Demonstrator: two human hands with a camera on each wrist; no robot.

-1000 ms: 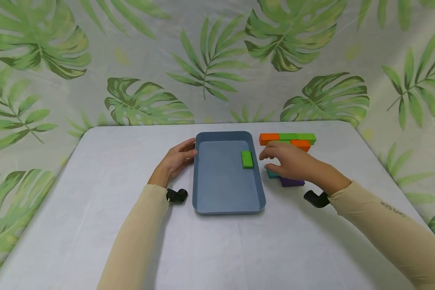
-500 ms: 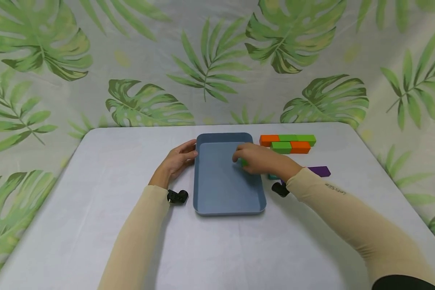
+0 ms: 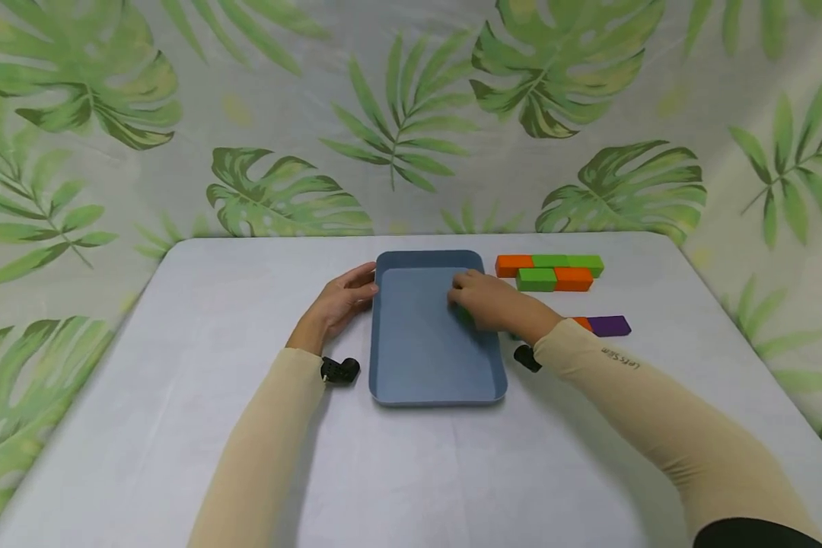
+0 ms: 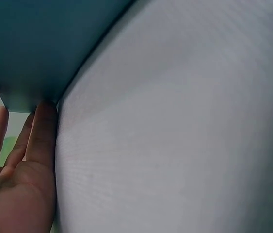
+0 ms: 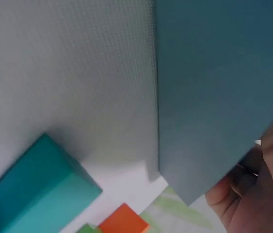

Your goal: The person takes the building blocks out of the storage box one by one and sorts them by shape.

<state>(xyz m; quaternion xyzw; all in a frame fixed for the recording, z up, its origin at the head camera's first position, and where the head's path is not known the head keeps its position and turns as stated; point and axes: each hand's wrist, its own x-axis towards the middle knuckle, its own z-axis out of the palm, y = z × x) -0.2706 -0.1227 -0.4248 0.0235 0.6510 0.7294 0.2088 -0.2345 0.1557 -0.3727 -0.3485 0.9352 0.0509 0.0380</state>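
Note:
A blue-grey rectangular tray (image 3: pixel 425 365) lies on the white-covered table. My left hand (image 3: pixel 340 303) rests against its left side, and the left wrist view shows fairly straight fingers (image 4: pixel 43 133) touching the tray wall. My right hand (image 3: pixel 489 301) reaches over the tray's right rim. Its curled fingers hold a green block (image 3: pixel 462 313) down inside the tray, with most of the block hidden beneath the hand. The right wrist view shows the tray's outer wall (image 5: pixel 209 97) and part of the right hand (image 5: pixel 252 194), but not the block.
Right of the tray, green and orange blocks (image 3: pixel 555 280) stand in two rows. Nearer lie a purple block (image 3: pixel 610 326) and an orange one (image 3: pixel 582 323), partly behind the right forearm. A teal block (image 5: pixel 44 189) sits beside the tray. Leaf-patterned cloth (image 3: pixel 411 205) hangs behind the table.
My right hand has moved left from beside the blocks into the tray and taken hold of the green block lying there. The left hand stays at the tray's side.

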